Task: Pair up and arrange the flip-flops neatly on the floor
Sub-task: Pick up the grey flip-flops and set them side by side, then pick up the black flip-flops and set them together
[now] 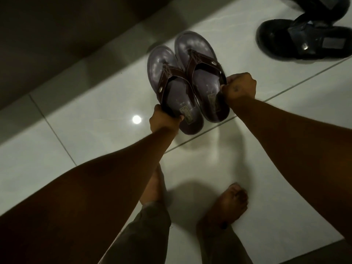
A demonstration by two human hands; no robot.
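Two brown flip-flops with dark red-brown straps are side by side, toes pointing away from me. My left hand grips the left flip-flop at its heel-side edge. My right hand grips the right flip-flop at its outer strap and edge. The two soles touch or nearly touch along their inner sides. I cannot tell whether they rest on the white tiled floor or hang just above it. A black flip-flop lies on the floor at the upper right, with another dark one partly cut off above it.
A dark wall with a pale skirting runs diagonally at the upper left. My bare feet stand on the tiles below the flip-flops. A lamp reflection shines on the floor beside my left hand. A dark strip edges the lower right.
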